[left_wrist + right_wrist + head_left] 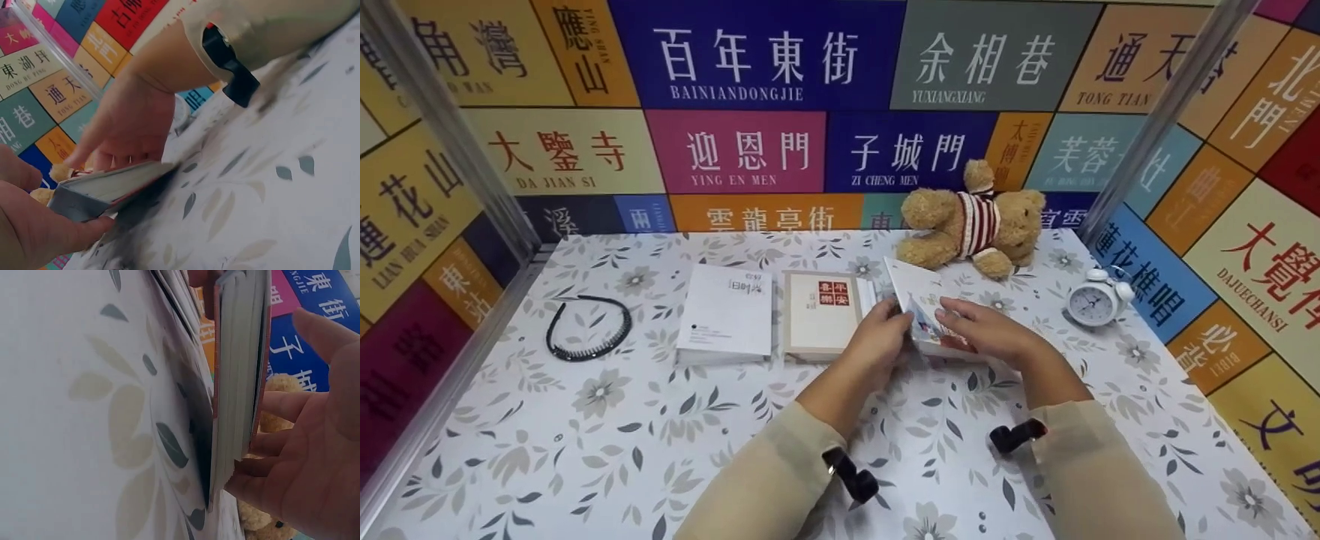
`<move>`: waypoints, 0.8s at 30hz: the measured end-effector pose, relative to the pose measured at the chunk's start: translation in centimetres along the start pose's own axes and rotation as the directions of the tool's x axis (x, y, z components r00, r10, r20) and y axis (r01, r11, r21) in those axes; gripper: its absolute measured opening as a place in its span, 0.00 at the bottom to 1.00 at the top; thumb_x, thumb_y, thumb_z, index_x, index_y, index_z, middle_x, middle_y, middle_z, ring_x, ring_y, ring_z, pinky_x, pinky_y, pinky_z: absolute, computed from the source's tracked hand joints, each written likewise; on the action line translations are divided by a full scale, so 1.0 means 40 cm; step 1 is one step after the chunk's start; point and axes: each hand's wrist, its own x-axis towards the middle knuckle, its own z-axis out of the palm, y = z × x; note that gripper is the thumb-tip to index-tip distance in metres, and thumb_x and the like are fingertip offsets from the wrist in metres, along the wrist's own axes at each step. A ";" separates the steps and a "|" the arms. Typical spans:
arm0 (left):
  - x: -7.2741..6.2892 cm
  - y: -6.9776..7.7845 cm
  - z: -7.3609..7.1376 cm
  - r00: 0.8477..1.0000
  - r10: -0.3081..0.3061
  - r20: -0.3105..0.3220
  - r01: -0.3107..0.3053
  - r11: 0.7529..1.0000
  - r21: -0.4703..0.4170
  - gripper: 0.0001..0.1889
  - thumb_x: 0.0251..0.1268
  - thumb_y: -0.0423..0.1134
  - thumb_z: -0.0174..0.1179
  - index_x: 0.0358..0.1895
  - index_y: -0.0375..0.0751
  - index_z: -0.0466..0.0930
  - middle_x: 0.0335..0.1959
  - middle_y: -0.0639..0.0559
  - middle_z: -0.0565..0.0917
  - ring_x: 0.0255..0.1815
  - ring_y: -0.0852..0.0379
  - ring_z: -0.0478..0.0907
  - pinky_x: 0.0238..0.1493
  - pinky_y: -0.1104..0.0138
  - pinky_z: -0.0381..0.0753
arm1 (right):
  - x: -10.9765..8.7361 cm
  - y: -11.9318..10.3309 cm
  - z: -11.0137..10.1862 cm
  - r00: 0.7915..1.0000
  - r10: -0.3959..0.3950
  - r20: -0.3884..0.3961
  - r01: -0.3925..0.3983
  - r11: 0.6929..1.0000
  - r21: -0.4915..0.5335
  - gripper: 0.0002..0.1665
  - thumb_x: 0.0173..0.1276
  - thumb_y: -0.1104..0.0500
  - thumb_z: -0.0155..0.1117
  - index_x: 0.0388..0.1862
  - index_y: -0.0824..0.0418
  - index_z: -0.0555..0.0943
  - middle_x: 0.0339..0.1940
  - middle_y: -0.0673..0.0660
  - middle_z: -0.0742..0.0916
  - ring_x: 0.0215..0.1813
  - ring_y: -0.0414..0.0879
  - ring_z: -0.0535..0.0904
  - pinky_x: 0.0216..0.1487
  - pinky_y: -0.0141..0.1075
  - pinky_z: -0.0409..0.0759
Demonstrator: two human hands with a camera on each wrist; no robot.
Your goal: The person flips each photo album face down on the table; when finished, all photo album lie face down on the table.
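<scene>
A book (pixel 919 296) with a pale, illustrated cover is tilted up off the table at its left side, just right of the middle in the head view. My left hand (pixel 879 330) pinches its spine side; in the left wrist view the left hand (pixel 34 222) has a finger or thumb along each face of the grey spine. Fingers of my right hand (pixel 988 330) touch the cover near its right edge. From the right wrist view, the right hand (pixel 315 433) has its thumb apart from the book, and the page block (pixel 239 377) faces the camera.
Left of the hands lie a beige book (pixel 819 330) with red squares and a white book (pixel 726 311). A black headband (pixel 624 330) is at far left. Behind lies a teddy bear (pixel 981 225); a white alarm clock (pixel 1091 301) stands right. Printed panels (pixel 735 150) enclose the table.
</scene>
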 end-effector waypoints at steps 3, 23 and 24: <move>-0.004 0.009 -0.002 0.999 -0.021 -0.027 0.021 0.999 -0.027 0.31 0.87 0.43 0.47 0.86 0.41 0.56 0.83 0.39 0.69 0.83 0.41 0.68 0.84 0.45 0.67 | -0.003 -0.025 0.019 0.999 -0.024 0.029 0.023 1.000 0.017 0.53 0.85 0.31 0.46 0.91 0.60 0.44 0.92 0.66 0.49 0.88 0.62 0.59 0.89 0.53 0.58; -0.016 0.024 0.000 0.988 0.129 0.082 -0.137 0.985 0.104 0.34 0.84 0.43 0.56 0.87 0.53 0.57 0.88 0.44 0.60 0.84 0.42 0.66 0.82 0.50 0.72 | -0.022 -0.097 0.057 0.962 -0.140 -0.232 0.201 0.944 0.261 0.40 0.89 0.38 0.40 0.89 0.57 0.57 0.82 0.65 0.71 0.77 0.54 0.74 0.72 0.44 0.79; -0.014 0.018 -0.002 0.988 0.121 0.096 -0.131 0.986 0.104 0.35 0.83 0.43 0.57 0.87 0.52 0.57 0.88 0.45 0.60 0.85 0.43 0.66 0.82 0.51 0.73 | -0.022 -0.093 0.055 0.961 -0.122 -0.246 0.190 0.943 0.274 0.40 0.89 0.37 0.40 0.89 0.56 0.57 0.82 0.64 0.72 0.74 0.51 0.75 0.68 0.40 0.81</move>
